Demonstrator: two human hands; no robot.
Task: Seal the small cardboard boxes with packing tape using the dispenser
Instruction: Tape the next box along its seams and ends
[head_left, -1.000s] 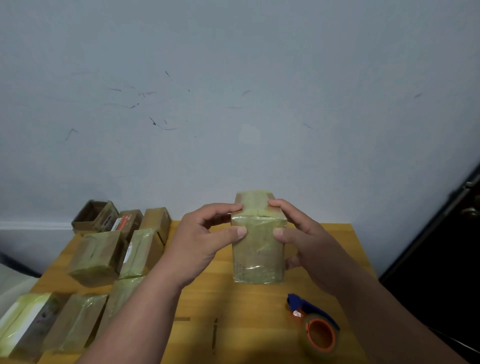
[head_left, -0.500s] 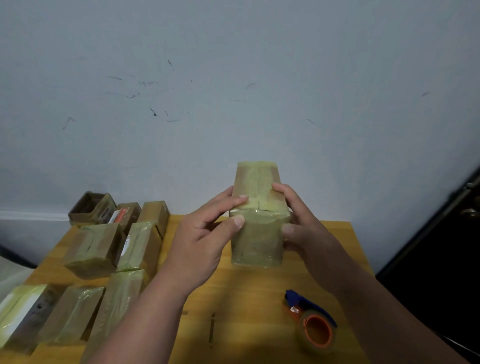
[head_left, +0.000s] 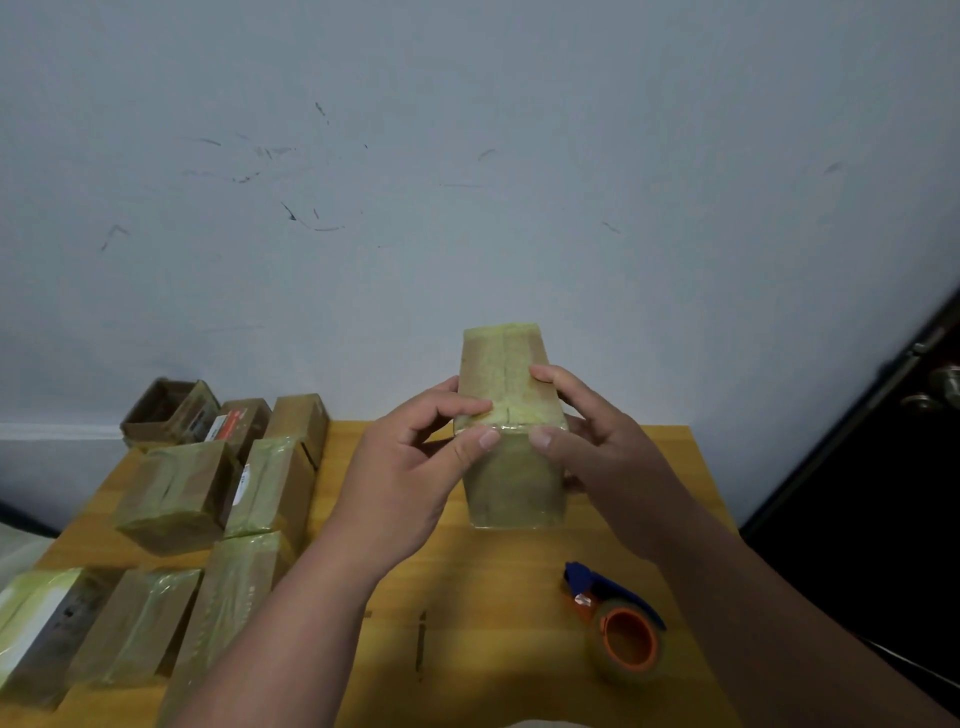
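Head view: the left hand (head_left: 410, 467) and the right hand (head_left: 597, 447) hold one taped box (head_left: 511, 467) between them, above the far part of the table (head_left: 519, 582). The box is tilted, so its top face with the taped seam shows to the camera. Both thumbs press on the near top edge, and the other fingers curl around the sides.

Compared with a second ago, the box is lifted higher and tipped more toward the person, so more of its top is seen. The thumbs have come closer together on the edge.

The dispenser (head_left: 615, 618), blue with an orange roll core, lies on the table near the right forearm, apart from the box, in the same place as before.

On the left, a group of taped boxes (head_left: 218, 499) lies on the table, unmoved. One box there carries a red and white label (head_left: 224, 426); its writing is too small to read.
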